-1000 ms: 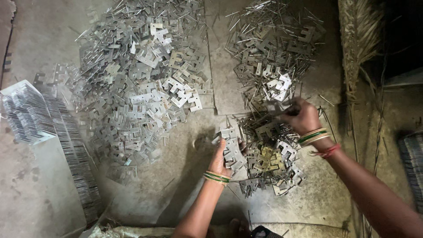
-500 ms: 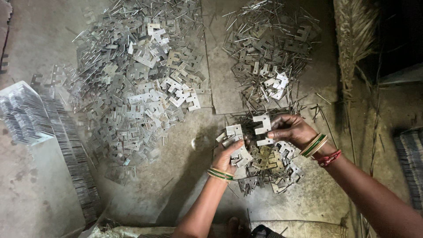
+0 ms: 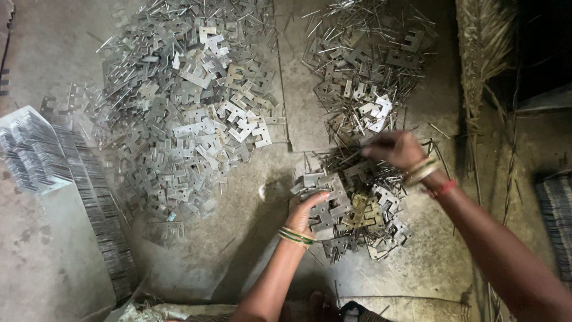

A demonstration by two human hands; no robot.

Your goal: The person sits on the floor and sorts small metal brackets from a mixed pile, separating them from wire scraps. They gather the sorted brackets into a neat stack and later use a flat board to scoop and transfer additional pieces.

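A small heap of flat metal hinge plates (image 3: 357, 209) lies on the floor in front of me, with thin metal pins mixed in. My left hand (image 3: 311, 211) grips a stack of these plates at the heap's left side. My right hand (image 3: 390, 149), blurred with motion, reaches to the heap's far edge and pinches thin metal pins; what exactly it holds is unclear. Green bangles circle both wrists.
A large spread of hinge plates (image 3: 185, 113) covers the floor at upper left. A second pile of plates and pins (image 3: 363, 65) lies at upper right. Neat rows of stacked plates (image 3: 53, 173) run along the left. Dry straw-like fibres (image 3: 482, 53) hang at right.
My right hand went from the far edge to the left hand's stack, then back out to the pins at the heap's far edge. The left hand stayed with its stack.
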